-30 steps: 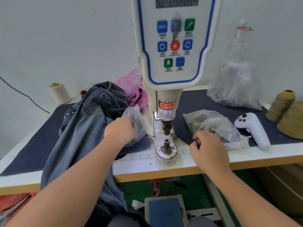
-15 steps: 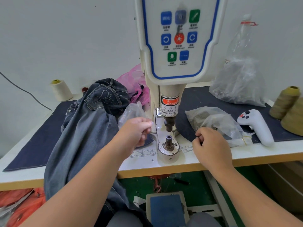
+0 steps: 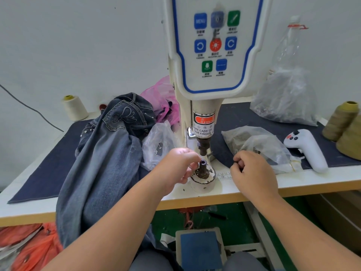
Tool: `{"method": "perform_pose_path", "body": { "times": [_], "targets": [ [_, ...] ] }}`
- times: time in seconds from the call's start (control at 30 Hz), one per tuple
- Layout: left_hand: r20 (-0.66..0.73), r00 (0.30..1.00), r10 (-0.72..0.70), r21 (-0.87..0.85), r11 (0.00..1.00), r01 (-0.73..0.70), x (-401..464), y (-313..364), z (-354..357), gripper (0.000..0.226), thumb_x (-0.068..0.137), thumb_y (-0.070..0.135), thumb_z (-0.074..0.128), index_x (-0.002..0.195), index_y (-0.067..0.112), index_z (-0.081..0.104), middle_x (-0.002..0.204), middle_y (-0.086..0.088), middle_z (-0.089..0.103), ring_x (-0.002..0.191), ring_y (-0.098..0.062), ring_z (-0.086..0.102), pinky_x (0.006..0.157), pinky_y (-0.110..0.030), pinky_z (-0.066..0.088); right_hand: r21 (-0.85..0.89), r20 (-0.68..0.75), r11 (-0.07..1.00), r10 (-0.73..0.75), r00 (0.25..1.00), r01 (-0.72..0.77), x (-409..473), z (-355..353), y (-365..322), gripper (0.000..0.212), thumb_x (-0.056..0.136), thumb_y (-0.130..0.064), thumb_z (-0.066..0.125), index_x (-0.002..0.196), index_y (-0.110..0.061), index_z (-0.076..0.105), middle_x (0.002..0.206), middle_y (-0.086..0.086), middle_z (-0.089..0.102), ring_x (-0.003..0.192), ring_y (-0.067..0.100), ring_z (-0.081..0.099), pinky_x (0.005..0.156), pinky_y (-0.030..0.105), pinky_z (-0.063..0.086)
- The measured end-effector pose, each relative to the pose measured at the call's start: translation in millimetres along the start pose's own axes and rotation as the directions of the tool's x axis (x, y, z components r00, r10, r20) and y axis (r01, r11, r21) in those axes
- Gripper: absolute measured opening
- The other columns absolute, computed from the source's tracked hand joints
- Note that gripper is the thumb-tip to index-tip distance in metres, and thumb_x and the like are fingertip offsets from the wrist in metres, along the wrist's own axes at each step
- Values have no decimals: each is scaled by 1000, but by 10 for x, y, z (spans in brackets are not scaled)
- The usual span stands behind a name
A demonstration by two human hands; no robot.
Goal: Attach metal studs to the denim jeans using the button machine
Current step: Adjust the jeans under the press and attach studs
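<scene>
Left hand (image 3: pixel 180 165) beside lower die (image 3: pixel 203 169); jeans (image 3: pixel 101 159) overhang table edge (image 3: pixel 293 193).

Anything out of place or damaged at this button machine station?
The white base plate round the lower die is chipped and stained. A white handheld controller lies on the table, unrelated to sewing. Nothing spilled.

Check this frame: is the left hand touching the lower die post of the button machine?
Cannot tell. In the head view the left hand's fingertips sit right beside the lower die post, overlapping its edge; neither contact nor a gap shows plainly.
</scene>
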State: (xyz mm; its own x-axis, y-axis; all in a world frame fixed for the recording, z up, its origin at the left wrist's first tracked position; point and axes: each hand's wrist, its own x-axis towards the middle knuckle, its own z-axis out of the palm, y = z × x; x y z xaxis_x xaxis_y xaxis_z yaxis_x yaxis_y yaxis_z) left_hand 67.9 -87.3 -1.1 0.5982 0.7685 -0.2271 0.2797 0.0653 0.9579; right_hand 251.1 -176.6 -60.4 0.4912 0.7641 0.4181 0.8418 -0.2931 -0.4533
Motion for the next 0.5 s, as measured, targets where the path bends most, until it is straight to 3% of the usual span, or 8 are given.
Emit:
{"method": "perform_pose_path", "body": {
  "times": [0.23,0.5],
  "targets": [
    [-14,1000,-12,-26,1000,11,15,-1,4,28,90,9,54,63,16,54,54,1,47,45,-10,34,46,-20,30,-19,6,999,-28,1000,28,-22,-4,12,5,85,-15,62,86,-20,63,75,-12,51,74,10,48,54,16,26],
    [-9,999,-33,3,999,33,36,11,-5,20,86,9,56,68,13,51,58,0,47,44,-10,34,45,-20,28,-39,4,999,-28,1000,28,-20,1,17,4,86,-17,62,87,-21,63,75,-11,52,74,11,48,54,16,28]
  ]
}}
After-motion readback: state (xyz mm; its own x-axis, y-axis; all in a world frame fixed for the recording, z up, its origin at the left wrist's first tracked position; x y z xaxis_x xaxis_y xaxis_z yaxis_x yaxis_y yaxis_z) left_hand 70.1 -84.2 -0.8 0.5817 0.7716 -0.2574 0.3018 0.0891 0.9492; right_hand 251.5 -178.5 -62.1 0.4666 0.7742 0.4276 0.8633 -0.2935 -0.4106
